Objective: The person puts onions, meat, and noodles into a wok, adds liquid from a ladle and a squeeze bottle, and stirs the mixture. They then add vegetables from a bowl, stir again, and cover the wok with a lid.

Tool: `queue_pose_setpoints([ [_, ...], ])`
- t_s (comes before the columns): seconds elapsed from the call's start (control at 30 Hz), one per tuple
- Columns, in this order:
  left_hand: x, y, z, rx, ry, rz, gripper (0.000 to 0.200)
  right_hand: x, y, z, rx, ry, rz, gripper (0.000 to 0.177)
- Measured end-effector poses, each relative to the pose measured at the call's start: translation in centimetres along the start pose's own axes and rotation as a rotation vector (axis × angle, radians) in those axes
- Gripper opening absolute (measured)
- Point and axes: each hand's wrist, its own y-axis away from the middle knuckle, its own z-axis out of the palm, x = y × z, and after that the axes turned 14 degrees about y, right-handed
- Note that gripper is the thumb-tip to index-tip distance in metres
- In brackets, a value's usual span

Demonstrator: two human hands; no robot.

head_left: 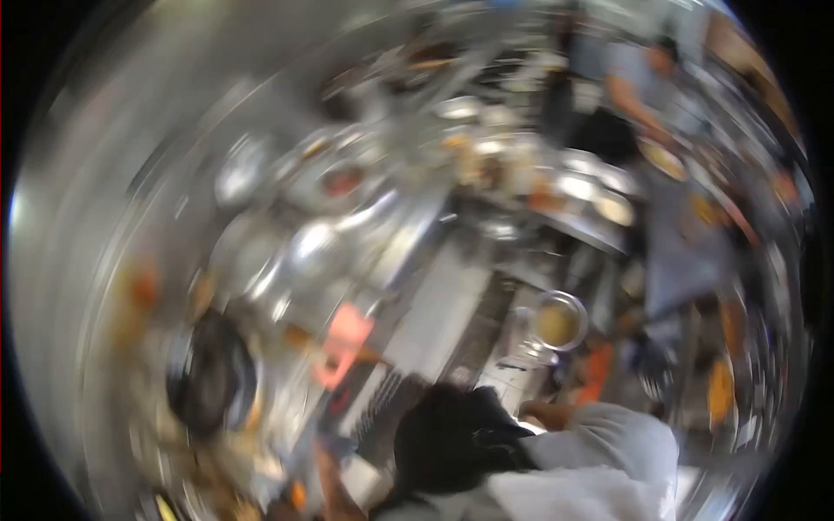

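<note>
Motion blur smears most of the head view. At the lower left edge a bare forearm, apparently mine, ends in my left hand [327,456], near a blue-grey patch that may be cloth. Its fingers are too blurred to read. On the other side, below a grey sleeve [608,438], part of my right hand or forearm [549,414] shows beside something white; the fingers are hidden. Dark cloth or a dark shape [456,438] fills the space between. Ahead of the right arm stands a round metal container [559,321] with yellowish contents. A salmon-red flat object [347,334] lies ahead of the left hand.
A dark round pan [208,373] is at the left. Shiny metal bowls and pans [313,239] crowd the steel surfaces ahead. Several round containers [578,184] stand farther off. At the upper right, a person in grey [634,82] reaches toward a plate [665,161].
</note>
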Motion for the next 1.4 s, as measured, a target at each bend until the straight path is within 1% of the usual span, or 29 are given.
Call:
queue_pose_setpoints([
  [0.07,-9.5,-1.0,-8.8,-0.245,-0.265,-0.014,0.048,-0.9,-6.2,-0.7,0.071,0.114,-0.302,0.023],
  [0.1,-9.4,1.4,-8.2,-0.286,-1.123,-0.073,0.041,-1.6,-9.3,-1.8,0.099,0.168,-0.440,0.022],
  [0.13,-14.2,2.8,-9.4,-0.296,-1.133,0.006,0.039,-2.1,-12.5,-3.3,0.128,0.239,-0.560,0.021],
  [0.2,-11.0,9.0,-5.5,-0.254,-1.036,-0.489,0.044,-1.2,-20.4,-5.9,0.213,0.466,-0.762,0.019],
  [0.27,-9.4,15.2,-3.8,-0.336,-0.720,-0.633,0.037,-1.5,-29.2,-9.8,0.438,0.926,-0.933,0.018],
  [0.3,-9.5,18.9,-3.3,-0.335,-0.554,-0.729,0.036,-1.4,-30.7,-13.1,0.872,0.475,-1.417,0.010],
  [0.37,-15.4,23.2,-4.1,-0.166,-0.374,-0.992,0.037,-5.0,-34.0,-13.0,0.502,-0.296,-0.848,0.014],
  [0.4,-21.5,25.7,-5.2,-0.232,-0.545,-0.909,0.041,-6.5,-35.1,-13.6,0.475,-0.280,-0.901,0.014],
  [0.47,-22.6,28.7,-4.6,-0.124,-0.457,-0.869,0.039,-7.9,-35.3,-18.3,0.130,-0.177,-0.694,0.012],
  [0.5,-22.6,29.3,-3.9,-0.049,-0.406,-0.830,0.037,-8.6,-33.4,-20.5,0.308,0.327,-1.062,0.015],
  [0.53,-20.4,29.3,-2.9,-0.235,-0.611,-0.678,0.022,-10.6,-30.5,-22.4,0.493,0.849,-1.393,0.024],
  [0.57,-19.3,29.9,-1.9,-0.211,-0.597,-0.670,0.022,-8.9,-34.6,-17.8,0.101,0.271,-1.039,0.024],
  [0.6,-18.5,30.7,-0.6,-0.019,-0.645,-0.563,0.025,-9.9,-31.6,-20.9,0.508,0.722,-1.660,0.024],
  [0.63,-18.5,31.7,0.1,0.181,-0.691,-0.455,0.031,-8.8,-34.8,-17.8,0.285,0.754,-1.559,0.023],
  [0.67,-19.7,32.7,1.0,0.411,-0.284,-0.511,0.033,-9.4,-33.6,-17.0,0.090,0.780,-1.430,0.022],
  [0.77,-15.9,35.8,4.3,0.437,-0.307,-0.460,0.032,-16.9,-28.9,-18.1,-0.020,0.993,-1.650,0.011],
  [0.83,-24.4,37.9,6.6,0.452,-0.215,-0.474,0.025,-23.1,-23.3,-17.7,-0.101,1.013,-1.715,0.012],
  [0.9,-31.6,40.1,8.9,0.408,-0.032,-0.521,0.026,-27.5,-19.4,-16.5,-0.198,1.094,-1.546,0.019],
  [0.93,-32.6,41.7,10.4,0.442,0.002,-0.522,0.026,-29.6,-15.5,-16.2,-0.266,0.619,-1.457,0.021],
  [0.97,-33.4,42.8,12.4,0.620,0.325,-0.649,0.029,-31.0,-12.4,-16.5,-0.320,0.160,-1.303,0.023],
  [1.0,-34.0,43.8,14.5,0.776,0.656,-0.766,0.033,-32.1,-11.7,-16.4,-0.330,0.195,-1.305,0.023],
  [1.03,-34.4,44.8,15.6,0.785,0.685,-0.759,0.033,-33.5,-11.8,-15.5,-0.293,0.357,-1.271,0.024],
  [1.1,-34.3,46.3,16.3,0.864,0.857,-0.503,0.035,-35.9,-11.3,-15.0,-0.256,0.538,-1.265,0.027],
  [1.17,-34.5,44.3,15.3,0.834,0.672,-0.966,0.034,-37.1,-9.9,-16.3,-0.207,0.690,-1.250,0.037],
  [1.2,-34.3,44.0,15.1,0.838,0.688,-0.953,0.033,-37.5,-8.7,-17.4,-0.214,0.715,-1.265,0.037],
  [1.27,-33.5,43.3,14.1,0.667,0.543,-0.881,0.036,-38.5,-6.5,-20.0,-0.342,0.781,-0.996,0.026],
  [1.3,-31.9,42.8,13.3,0.641,0.517,-0.879,0.034,-38.5,-5.9,-21.0,-0.345,0.801,-1.004,0.026],
  [1.37,-30.8,42.5,12.0,0.614,0.502,-0.879,0.033,-37.7,-6.4,-22.6,-0.431,0.863,-0.817,0.039],
  [1.4,-31.1,42.2,11.6,0.587,0.358,-0.784,0.029,-36.9,-7.1,-23.3,-0.465,0.823,-0.775,0.041],
])
